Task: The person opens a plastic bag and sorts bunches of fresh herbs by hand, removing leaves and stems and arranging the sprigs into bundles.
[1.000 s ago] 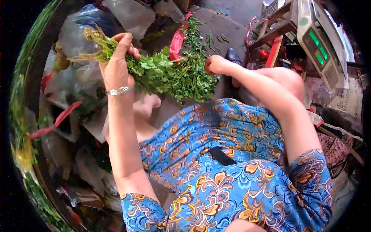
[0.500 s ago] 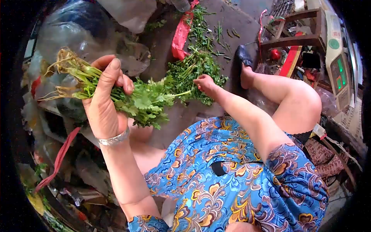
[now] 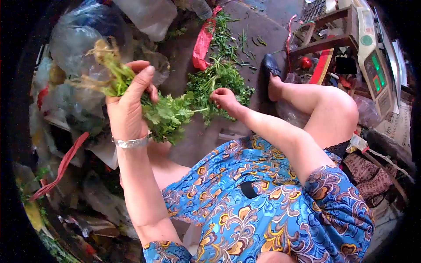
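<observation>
My left hand point(image 3: 133, 98) is wrapped round a bunch of coriander point(image 3: 164, 116), a silver bangle on its wrist. Pale, tangled roots point(image 3: 107, 57) stick out beyond the thumb to the upper left, slightly blurred, and the leaves hang out on the other side. From those leaves a pale stem point(image 3: 199, 110) points towards my right hand point(image 3: 224, 97). The fingers of that hand are pinched together over a heap of cut greens point(image 3: 228, 79) on the floor. Whatever they hold, if anything, is too small to make out.
A red plastic strip point(image 3: 204, 44) lies beside the heap, with scattered green bits point(image 3: 226, 33) beyond. Clear plastic bags point(image 3: 79, 39) crowd the left. On the right are a wooden stool point(image 3: 329, 30) and a scale with a lit display point(image 3: 375, 72). A dark shoe point(image 3: 272, 64) stands near the greens.
My left hand has shifted right with the coriander, and the roots now tip further upward. My right hand appears slightly further left, still pinched. The whole view has shifted a little.
</observation>
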A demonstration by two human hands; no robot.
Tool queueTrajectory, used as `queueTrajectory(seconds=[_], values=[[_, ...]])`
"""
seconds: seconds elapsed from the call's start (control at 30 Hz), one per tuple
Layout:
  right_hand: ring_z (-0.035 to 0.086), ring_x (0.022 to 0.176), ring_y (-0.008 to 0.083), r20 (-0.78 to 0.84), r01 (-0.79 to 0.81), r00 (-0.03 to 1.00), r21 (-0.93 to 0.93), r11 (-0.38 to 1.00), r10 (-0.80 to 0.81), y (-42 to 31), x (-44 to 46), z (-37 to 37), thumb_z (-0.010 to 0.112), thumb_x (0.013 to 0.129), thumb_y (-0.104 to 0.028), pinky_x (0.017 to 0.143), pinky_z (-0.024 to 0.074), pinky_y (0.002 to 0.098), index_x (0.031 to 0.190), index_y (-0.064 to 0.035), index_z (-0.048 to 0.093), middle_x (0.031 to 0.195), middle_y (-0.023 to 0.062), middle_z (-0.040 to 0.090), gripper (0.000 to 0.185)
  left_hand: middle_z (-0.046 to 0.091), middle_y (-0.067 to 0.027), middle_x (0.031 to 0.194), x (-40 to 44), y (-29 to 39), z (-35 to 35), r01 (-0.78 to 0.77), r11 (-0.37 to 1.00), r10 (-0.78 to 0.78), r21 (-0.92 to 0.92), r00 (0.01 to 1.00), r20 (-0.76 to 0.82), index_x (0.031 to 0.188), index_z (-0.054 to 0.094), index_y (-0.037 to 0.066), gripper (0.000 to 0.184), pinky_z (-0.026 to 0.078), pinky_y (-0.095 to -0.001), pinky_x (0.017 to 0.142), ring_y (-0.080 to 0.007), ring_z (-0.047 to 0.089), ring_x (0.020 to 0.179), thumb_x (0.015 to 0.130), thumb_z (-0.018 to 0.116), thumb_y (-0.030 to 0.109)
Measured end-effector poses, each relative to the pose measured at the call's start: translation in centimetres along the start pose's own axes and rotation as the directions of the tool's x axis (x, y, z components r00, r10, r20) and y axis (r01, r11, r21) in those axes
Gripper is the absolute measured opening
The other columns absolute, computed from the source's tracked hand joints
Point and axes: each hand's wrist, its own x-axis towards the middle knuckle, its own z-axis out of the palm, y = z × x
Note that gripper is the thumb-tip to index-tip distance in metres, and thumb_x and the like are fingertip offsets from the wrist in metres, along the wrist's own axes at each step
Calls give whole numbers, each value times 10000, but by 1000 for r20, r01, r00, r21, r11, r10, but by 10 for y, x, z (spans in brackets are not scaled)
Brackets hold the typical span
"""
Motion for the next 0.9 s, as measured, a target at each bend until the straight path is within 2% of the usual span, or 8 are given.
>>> queueTrajectory(seconds=[0.07, 0.33, 0.47, 0.6, 0.67, 0.77, 0.83, 0.9], values=[[548, 676, 109, -131, 344, 925, -104, 933, -355, 5, 2, 21, 669, 808, -137, 600, 472, 262, 882, -19, 600, 771, 31, 613, 156, 584, -19, 710, 3, -3, 4, 7, 999, -8, 39, 1000, 23, 938, 632, -10, 157, 401, -228, 483, -104, 516, 529, 804, 694, 46], [548, 749, 102, -8, 551, 835, -1, 835, -551, -49, -49, 79, 632, 854, -119, 691, 474, 263, 972, -4, 577, 834, 38, 611, 173, 632, -15, 775, 25, -32, 0, 117, 946, -136, 301, 990, 45, 947, 656, 34, 187, 469, -237, 527, -97, 550, 568, 778, 721, 81], [554, 746, 122, 93, 648, 761, -63, 759, -642, -80, -81, 92, 626, 853, -113, 676, 477, 276, 995, -20, 574, 834, 69, 611, 177, 661, -19, 902, 31, -53, -9, 135, 916, -186, 378, 977, 103, 1074, 649, 31, 305, 503, -240, 690, -92, 602, 749, 783, 725, 86], [587, 851, 293, 233, 741, 666, -97, 664, -709, -96, -91, 94, 619, 811, -127, 762, 478, 348, 1006, -17, 553, 932, 156, 584, 233, 666, -21, 968, 28, -54, 1, 209, 883, -306, 420, 935, 177, 1095, 645, 33, 305, 495, -254, 766, -109, 613, 854, 803, 709, 98], [591, 906, 331, 211, 842, 537, -89, 531, -817, -102, -87, 94, 614, 806, -124, 809, 477, 371, 1022, -17, 554, 956, 174, 590, 248, 672, -29, 976, 26, -45, 9, 280, 869, -380, 407, 906, 187, 1013, 679, 21, 209, 495, -249, 762, -111, 614, 846, 836, 677, 132], [598, 903, 314, 183, 821, 571, -122, 557, -801, -113, -77, 81, 613, 816, -129, 805, 483, 362, 978, -28, 582, 958, 152, 600, 193, 684, -49, 944, 22, -26, 22, 209, 904, -226, 372, 974, 1, 979, 694, 17, 175, 496, -256, 755, -125, 627, 824, 848, 663, 129], [605, 879, 298, 108, 774, 630, -175, 609, -769, -104, -52, 67, 629, 810, -150, 788, 490, 355, 937, -40, 603, 938, 129, 607, 170, 676, -68, 881, 23, -19, 19, 88, 925, -109, 370, 993, 36, 980, 643, 17, 149, 505, -282, 745, -150, 640, 808, 868, 642, 115], [588, 936, 279, 21, 693, 645, -436, 573, -764, -84, -16, 45, 639, 794, -138, 841, 468, 366, 984, -57, 600, 976, 122, 597, 210, 659, -84, 829, 19, -7, 24, 109, 942, -107, 316, 994, -26, 966, 580, 30, 116, 512, -294, 729, -180, 650, 781, 877, 629, 87]])
